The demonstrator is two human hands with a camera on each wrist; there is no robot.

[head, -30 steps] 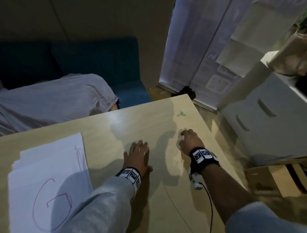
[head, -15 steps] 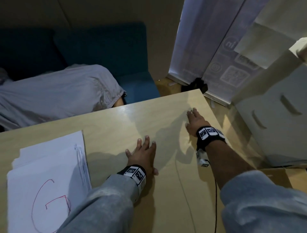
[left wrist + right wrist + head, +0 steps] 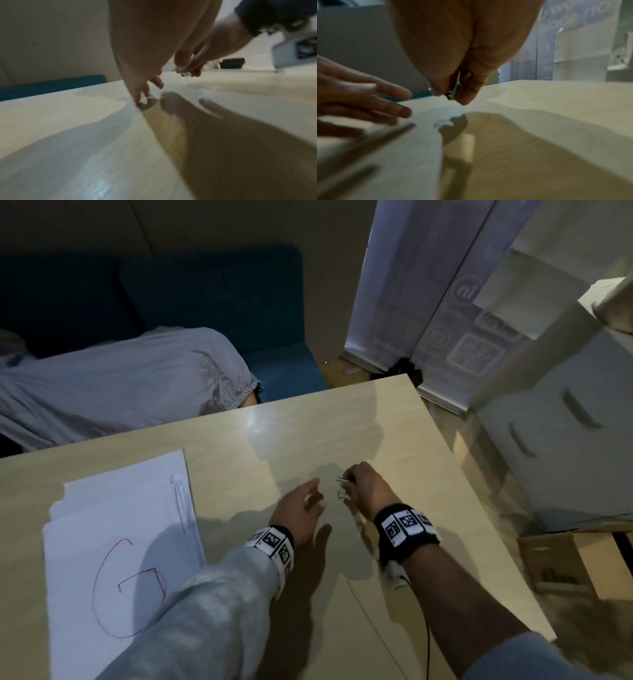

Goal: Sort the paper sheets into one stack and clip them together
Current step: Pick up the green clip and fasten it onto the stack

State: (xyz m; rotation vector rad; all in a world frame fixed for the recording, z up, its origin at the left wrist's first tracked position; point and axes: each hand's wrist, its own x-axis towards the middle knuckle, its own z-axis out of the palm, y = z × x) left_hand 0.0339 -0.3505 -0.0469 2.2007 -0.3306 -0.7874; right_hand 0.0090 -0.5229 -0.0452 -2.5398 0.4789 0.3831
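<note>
The sheets (image 3: 116, 542) look already gathered into one loose stack at 8 o'clock on the table (image 3: 342, 419), so the step in hand is, I judge, fetching the clip (image 3: 186, 74); the right hand (image 3: 368, 491) pinches it between thumb and curled fingers, lifted just off the wood near table centre; the left hand (image 3: 298, 510) hangs beside it at 9 o'clock, fingers loose, holding nothing. Next the clip must be carried toward 8 o'clock and its handles squeezed apart over a squared edge; the stack's edges look ragged and may want aligning first. A sofa (image 3: 212, 309) with grey cloth (image 3: 113, 385) lies at 11 o'clock, a cabinet (image 3: 565, 446) at 2; nothing blocks the path.
</note>
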